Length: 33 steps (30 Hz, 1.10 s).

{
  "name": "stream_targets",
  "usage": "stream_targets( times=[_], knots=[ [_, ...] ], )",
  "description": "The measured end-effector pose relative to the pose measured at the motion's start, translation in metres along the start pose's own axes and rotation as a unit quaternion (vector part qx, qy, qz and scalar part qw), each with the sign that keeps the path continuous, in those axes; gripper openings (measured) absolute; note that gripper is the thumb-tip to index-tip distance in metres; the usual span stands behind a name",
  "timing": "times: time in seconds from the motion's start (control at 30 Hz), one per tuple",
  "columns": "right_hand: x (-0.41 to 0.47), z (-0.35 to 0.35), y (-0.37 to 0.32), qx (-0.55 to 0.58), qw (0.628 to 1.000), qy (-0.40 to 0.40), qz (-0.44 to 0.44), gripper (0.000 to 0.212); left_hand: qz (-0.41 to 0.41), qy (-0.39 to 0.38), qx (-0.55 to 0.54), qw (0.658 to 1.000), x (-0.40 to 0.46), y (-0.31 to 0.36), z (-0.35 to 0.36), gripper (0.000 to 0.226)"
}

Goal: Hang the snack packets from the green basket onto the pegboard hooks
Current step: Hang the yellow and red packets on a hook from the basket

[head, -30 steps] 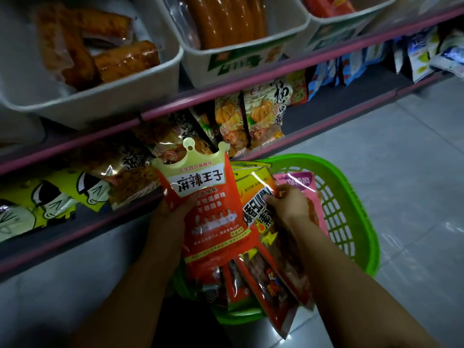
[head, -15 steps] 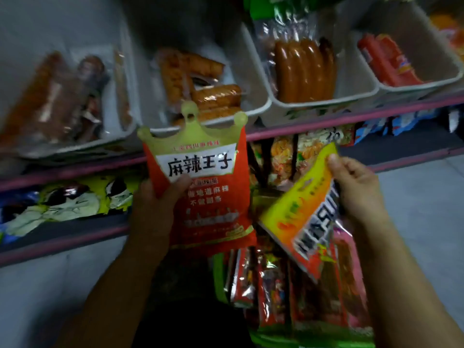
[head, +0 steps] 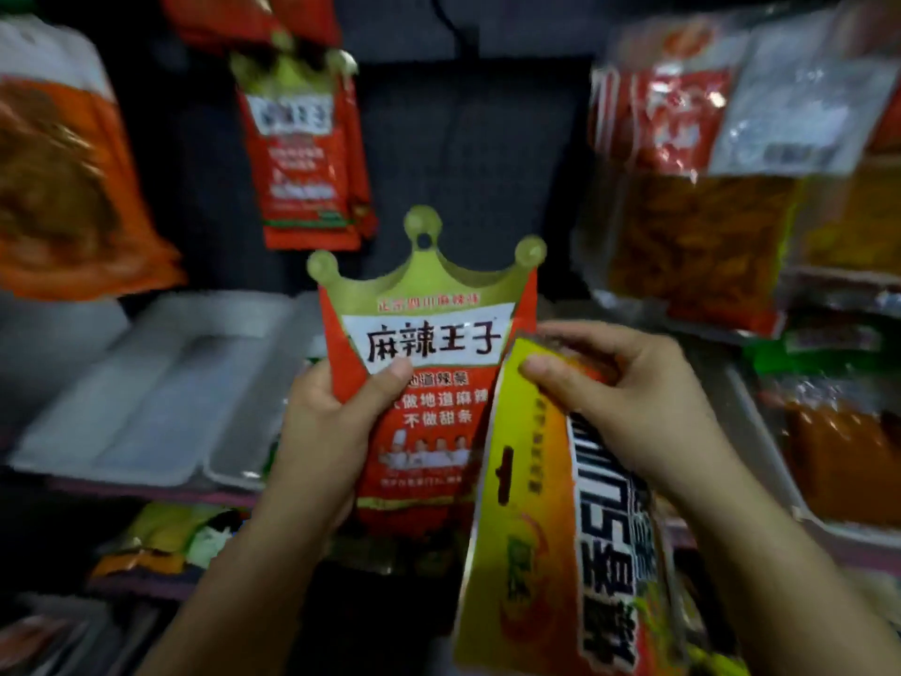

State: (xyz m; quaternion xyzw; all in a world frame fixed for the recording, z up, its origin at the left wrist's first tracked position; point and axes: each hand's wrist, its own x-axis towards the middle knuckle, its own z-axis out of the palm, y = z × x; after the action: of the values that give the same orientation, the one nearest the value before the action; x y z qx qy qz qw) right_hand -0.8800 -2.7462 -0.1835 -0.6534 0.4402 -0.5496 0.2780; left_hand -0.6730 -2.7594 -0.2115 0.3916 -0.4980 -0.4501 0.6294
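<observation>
Now mid-hang: left hand (head: 326, 431) gripping red crown packet (head: 429, 383) upright, just below hanging matching packets (head: 302, 153); right hand (head: 619, 383) pinching yellow packet (head: 541, 529) beside it. Next: probably lift crown hole onto the hook. Basket unseen.

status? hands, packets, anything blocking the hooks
Left hand grips red crown-top packet, upright, not yet hung. Right hand pinches yellow packet by its top. Matching red packets hang above; nothing blocks the way up.
</observation>
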Motion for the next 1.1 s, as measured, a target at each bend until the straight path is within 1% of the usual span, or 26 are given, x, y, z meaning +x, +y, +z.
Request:
stream_targets(
  times=[0.1,0.2,0.27,0.33,0.4,0.43,0.5,0.57,0.63,0.7,0.77,0.87,0.97,1.03,1.1],
  knots=[
    [0.025,0.033,-0.011,0.051,0.996,-0.076,0.004,0.019,0.002,-0.033,-0.059,0.998,0.023,0.017,-0.025,0.021],
    [0.051,0.063,-0.019,0.08,0.994,-0.074,0.022,0.023,0.009,-0.058,-0.09,0.994,0.049,0.034,-0.047,0.019],
    [0.068,0.08,-0.025,0.09,0.994,-0.061,0.025,0.019,0.056,-0.041,-0.085,0.994,0.072,0.048,-0.061,0.028],
    [0.083,0.096,-0.031,0.076,0.995,-0.054,0.019,0.02,0.128,-0.003,-0.041,0.991,0.097,0.064,-0.075,0.032],
    [0.098,0.111,-0.036,0.057,0.997,-0.049,0.008,0.017,0.198,0.026,0.046,0.979,0.122,0.082,-0.089,0.032],
    [0.104,0.117,-0.038,0.049,0.998,-0.045,0.001,0.014,0.228,0.034,0.089,0.969,0.133,0.09,-0.095,0.034],
    [0.117,0.127,-0.042,0.037,0.999,-0.034,-0.015,0.014,0.28,0.025,0.153,0.947,0.153,0.104,-0.105,0.041],
    [0.125,0.136,-0.044,0.028,0.999,-0.029,-0.033,0.016,0.288,-0.01,0.188,0.939,0.171,0.115,-0.111,0.038],
    [0.13,0.146,-0.047,0.004,0.998,-0.028,-0.05,0.015,0.277,-0.042,0.191,0.941,0.182,0.123,-0.115,0.025],
    [0.135,0.154,-0.052,-0.006,0.998,-0.026,-0.057,0.014,0.289,-0.055,0.173,0.94,0.189,0.129,-0.121,0.015],
    [0.14,0.162,-0.059,0.009,0.998,-0.017,-0.063,0.018,0.316,-0.052,0.148,0.936,0.191,0.135,-0.127,0.016],
    [0.146,0.171,-0.07,0.025,0.995,-0.01,-0.092,0.03,0.359,-0.044,0.108,0.926,0.19,0.148,-0.133,0.02],
    [0.148,0.177,-0.075,0.037,0.993,-0.005,-0.116,0.029,0.4,-0.036,0.133,0.906,0.192,0.166,-0.135,0.014],
    [0.15,0.179,-0.076,0.053,0.992,0.004,-0.114,0.024,0.392,-0.045,0.157,0.905,0.196,0.174,-0.133,0.013],
    [0.151,0.18,-0.074,0.076,0.991,0.016,-0.108,0.017,0.358,-0.054,0.164,0.917,0.201,0.178,-0.128,0.015]
  ],
)
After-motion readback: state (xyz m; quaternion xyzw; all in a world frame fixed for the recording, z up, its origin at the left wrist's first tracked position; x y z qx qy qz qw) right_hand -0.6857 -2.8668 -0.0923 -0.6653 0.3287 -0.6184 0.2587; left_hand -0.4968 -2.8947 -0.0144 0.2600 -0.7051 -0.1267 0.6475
